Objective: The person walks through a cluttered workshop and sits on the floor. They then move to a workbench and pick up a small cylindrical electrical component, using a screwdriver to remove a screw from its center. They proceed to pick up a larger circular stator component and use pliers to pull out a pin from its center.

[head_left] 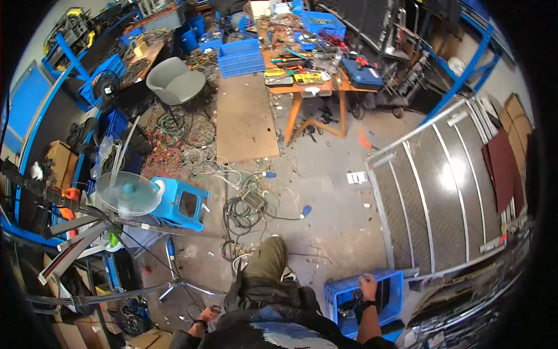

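Observation:
My right hand [367,285] is over a blue plastic crate [397,298] at the lower right. Its fingers look curled, and a dark flat piece [382,294] lies right beside it. Whether that piece is in the fingers is too small to tell. Dark items [347,307] lie inside the crate, partly hidden by my forearm. Down at my left side is my left hand [210,314], low beside my body near the metal legs of a stand [174,284]. Its fingers are too small and dark to read.
Coiled black cable [241,216] and loose wires lie on the floor ahead. A blue stool [180,203] and a fan [129,195] stand at left. A metal-framed panel [430,192] lies at right. Farther off are a grey chair [174,81] and a tool-covered table [360,88].

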Tool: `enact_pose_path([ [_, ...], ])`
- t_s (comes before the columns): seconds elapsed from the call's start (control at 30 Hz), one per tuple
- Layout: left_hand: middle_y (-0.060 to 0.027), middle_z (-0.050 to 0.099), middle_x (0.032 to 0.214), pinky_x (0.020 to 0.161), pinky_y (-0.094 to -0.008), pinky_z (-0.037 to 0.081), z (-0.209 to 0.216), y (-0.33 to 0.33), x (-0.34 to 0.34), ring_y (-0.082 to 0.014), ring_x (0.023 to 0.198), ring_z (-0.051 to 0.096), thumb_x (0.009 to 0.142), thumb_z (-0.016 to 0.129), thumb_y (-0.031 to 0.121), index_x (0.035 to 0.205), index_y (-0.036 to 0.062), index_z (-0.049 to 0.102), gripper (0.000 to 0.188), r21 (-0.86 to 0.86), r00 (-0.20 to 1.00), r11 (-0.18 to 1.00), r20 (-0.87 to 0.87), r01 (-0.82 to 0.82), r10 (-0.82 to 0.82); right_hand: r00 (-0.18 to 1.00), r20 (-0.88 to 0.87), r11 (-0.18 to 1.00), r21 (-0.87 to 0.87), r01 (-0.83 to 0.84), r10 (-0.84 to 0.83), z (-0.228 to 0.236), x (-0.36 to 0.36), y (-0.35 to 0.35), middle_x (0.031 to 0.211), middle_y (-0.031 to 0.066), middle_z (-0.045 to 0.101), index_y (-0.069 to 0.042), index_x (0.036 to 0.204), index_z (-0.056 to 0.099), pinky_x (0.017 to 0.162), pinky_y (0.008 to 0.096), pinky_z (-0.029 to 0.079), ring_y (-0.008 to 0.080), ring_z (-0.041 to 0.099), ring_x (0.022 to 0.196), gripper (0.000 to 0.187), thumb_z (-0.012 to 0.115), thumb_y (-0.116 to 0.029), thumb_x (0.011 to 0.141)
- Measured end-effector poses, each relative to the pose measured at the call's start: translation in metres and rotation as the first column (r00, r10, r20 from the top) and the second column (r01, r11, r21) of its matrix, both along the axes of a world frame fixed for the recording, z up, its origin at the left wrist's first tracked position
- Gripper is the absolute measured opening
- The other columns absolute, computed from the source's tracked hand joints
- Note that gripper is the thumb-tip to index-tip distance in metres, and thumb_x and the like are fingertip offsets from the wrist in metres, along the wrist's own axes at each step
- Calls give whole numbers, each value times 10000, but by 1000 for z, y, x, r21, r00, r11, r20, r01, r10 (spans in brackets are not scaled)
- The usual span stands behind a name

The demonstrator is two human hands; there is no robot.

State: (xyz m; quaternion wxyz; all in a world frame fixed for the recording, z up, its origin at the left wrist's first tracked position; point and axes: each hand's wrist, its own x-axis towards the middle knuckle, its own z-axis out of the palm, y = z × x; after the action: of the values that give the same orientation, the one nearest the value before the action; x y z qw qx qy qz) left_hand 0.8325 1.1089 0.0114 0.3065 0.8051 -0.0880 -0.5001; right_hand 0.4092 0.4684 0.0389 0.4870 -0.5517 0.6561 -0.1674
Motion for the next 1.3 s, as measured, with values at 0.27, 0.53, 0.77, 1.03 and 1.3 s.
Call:
enact_pose_path([
  [0.27, -184, 733, 1194, 902, -442, 577, -49, -195, 140, -345, 1046, 722, 958, 666, 337, 1291, 53, 659, 437, -64, 985, 993, 144, 104, -94, 854, -339, 917, 95, -387, 395, -34, 105, -109, 866, 109, 739, -3, 1166, 685, 662, 369, 590, 213, 724, 796, 351, 796, -212, 907],
  [0.53, -179, 747, 1208, 1014, -405, 538, 63, -491, 335, -314, 1159, 706, 982, 612, 189, 1319, 52, 653, 366, -279, 960, 952, 210, -125, 187, 288, -474, 383, 114, -917, 832, -39, 132, -158, 802, 113, 748, -29, 1059, 746, 637, 350, 591, 168, 709, 671, 257, 836, -134, 842],
  [0.77, -225, 724, 1254, 1002, -454, 544, 5, -497, 366, -357, 1191, 698, 1001, 648, 253, 1354, 56, 647, 404, -170, 986, 984, 140, -60, 85, 953, 83, 792, 537, -290, 292, -26, 279, -292, 817, 157, 758, 31, 1028, 702, 600, 354, 618, 208, 741, 693, 181, 773, -102, 927],
  [1.03, -194, 678, 1329, 1050, -489, 504, 26, -425, 410, -406, 1208, 638, 1039, 535, 296, 1386, 87, 621, 414, 153, 956, 977, 273, -150, 104, 965, 103, 782, 568, -257, 243, -60, 555, -410, 849, 136, 758, -14, 977, 736, 644, 361, 644, 216, 748, 730, 101, 755, -105, 938],
  [1.3, -181, 696, 1247, 1011, -485, 502, 50, -532, 508, -378, 1156, 653, 1005, 553, 258, 1275, 85, 650, 335, 163, 859, 844, 118, -511, 498, 853, 78, 697, 539, -472, 517, -43, 729, -502, 891, 135, 783, 15, 1029, 765, 678, 358, 668, 208, 772, 746, 210, 718, -179, 964],
])
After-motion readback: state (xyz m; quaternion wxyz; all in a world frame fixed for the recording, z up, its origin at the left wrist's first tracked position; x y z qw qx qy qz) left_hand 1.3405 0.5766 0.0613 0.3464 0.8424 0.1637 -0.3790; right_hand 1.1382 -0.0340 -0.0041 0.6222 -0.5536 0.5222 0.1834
